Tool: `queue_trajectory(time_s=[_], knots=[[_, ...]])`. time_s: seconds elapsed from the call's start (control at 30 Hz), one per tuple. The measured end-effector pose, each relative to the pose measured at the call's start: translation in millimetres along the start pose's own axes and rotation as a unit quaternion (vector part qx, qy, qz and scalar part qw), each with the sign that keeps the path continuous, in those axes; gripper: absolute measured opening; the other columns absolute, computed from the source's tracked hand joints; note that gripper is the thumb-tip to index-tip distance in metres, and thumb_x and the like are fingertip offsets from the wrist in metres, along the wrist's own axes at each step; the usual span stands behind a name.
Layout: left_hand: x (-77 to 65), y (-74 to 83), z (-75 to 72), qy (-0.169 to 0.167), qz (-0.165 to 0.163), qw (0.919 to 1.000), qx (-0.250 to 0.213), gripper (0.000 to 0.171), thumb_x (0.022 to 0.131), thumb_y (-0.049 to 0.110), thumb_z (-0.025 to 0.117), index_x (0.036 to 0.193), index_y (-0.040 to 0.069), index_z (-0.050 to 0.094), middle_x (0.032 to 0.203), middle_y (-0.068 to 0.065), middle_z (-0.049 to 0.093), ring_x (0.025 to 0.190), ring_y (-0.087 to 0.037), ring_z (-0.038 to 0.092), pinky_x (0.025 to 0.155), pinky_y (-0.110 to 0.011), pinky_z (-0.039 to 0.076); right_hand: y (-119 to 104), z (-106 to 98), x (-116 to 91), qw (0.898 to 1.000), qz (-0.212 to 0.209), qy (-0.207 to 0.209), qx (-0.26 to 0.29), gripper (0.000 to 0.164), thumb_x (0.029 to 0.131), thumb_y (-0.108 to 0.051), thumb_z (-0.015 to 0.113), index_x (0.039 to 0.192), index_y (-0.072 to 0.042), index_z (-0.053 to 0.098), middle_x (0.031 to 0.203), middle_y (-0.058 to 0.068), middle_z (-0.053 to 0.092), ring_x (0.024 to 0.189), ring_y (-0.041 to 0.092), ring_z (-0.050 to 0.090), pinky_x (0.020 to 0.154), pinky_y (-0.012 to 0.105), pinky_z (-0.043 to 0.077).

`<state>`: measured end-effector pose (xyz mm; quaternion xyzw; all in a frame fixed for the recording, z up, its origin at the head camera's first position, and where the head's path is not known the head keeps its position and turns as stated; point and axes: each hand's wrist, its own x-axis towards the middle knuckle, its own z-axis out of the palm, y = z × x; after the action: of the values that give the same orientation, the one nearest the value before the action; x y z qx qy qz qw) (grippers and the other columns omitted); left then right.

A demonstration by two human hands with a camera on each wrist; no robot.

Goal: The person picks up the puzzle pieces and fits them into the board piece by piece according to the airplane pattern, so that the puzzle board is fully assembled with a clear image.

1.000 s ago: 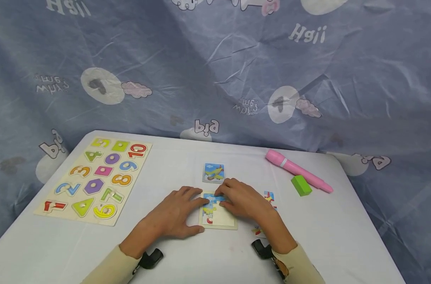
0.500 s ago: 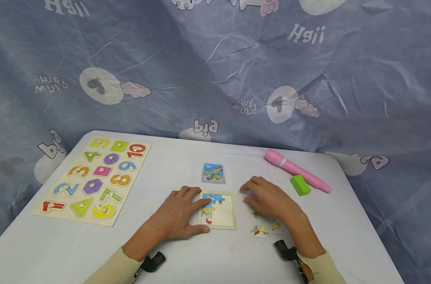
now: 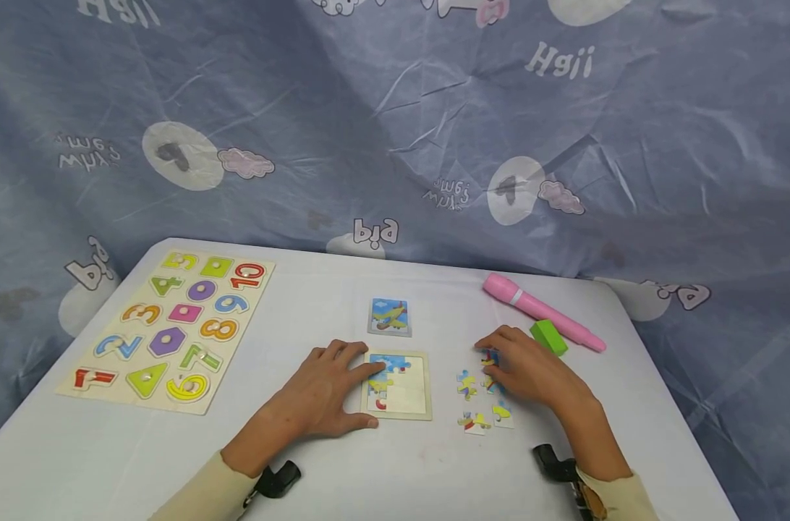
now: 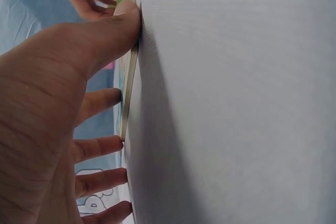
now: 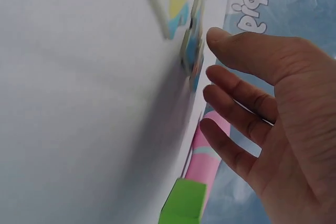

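My left hand lies with fingers spread at the left side of a small square puzzle tray. Its index fingertip is over the fitted pieces, and its thumb is by the tray's near edge in the left wrist view. Blue and yellow jigsaw pieces fill the tray's top and left. Over to the right, my right hand hovers above loose jigsaw pieces, fingers relaxed and holding nothing. In the right wrist view its thumb and fingers stand apart, close beside the pieces. The hand partly hides some pieces.
An airplane picture card lies beyond the tray. A number-and-shape board takes up the table's left side. Back right are a pink marker-shaped stick and a green block. A blue printed cloth hangs behind.
My right hand has left the tray and moved right to the loose pieces, uncovering the tray's right side. My left hand has stayed at the tray.
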<state>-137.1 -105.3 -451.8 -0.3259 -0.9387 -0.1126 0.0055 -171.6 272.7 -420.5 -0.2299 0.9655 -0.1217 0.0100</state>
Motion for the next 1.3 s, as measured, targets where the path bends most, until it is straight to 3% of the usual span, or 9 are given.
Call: queue_trajectory(time_s=[0.7, 1.0, 1.3], knots=[[-2.0, -0.9, -0.1, 0.004, 0.001, 1.0000, -0.005, 0.085, 0.086, 0.071, 0.078, 0.156, 0.027, 0.058, 0.156, -0.009, 0.049, 0.139, -0.031, 0.048, 0.106, -0.057, 0.047, 14.1, 3.7, 2.3, 1.000, 0.006, -0.003, 0.018, 0.040, 0.092, -0.018, 0.086, 0.130, -0.015, 0.074, 0.121, 0.003, 0.068, 0.113, 0.023, 0.064, 0.100, 0.050, 0.056], [-1.6, -0.5, -0.8, -0.005, -0.003, 1.0000, -0.005, 0.085, 0.086, 0.071, 0.078, 0.156, 0.028, 0.057, 0.156, -0.010, 0.049, 0.139, -0.031, 0.047, 0.107, -0.056, 0.046, -4.1, 5.6, 11.1, 1.000, -0.017, -0.004, 0.022, 0.040, 0.094, -0.021, 0.085, 0.131, -0.014, 0.073, 0.123, 0.001, 0.068, 0.115, 0.022, 0.064, 0.098, 0.049, 0.057], [0.5, 1.9, -2.0, -0.019, -0.006, 0.9997, -0.011, 0.085, 0.086, 0.071, 0.078, 0.157, 0.029, 0.057, 0.157, -0.011, 0.048, 0.140, -0.032, 0.047, 0.109, -0.056, 0.045, -38.7, 10.9, 24.8, 0.997, -0.066, -0.016, 0.024, 0.038, 0.094, -0.023, 0.084, 0.130, -0.014, 0.075, 0.121, -0.003, 0.067, 0.108, 0.016, 0.064, 0.095, 0.044, 0.057]])
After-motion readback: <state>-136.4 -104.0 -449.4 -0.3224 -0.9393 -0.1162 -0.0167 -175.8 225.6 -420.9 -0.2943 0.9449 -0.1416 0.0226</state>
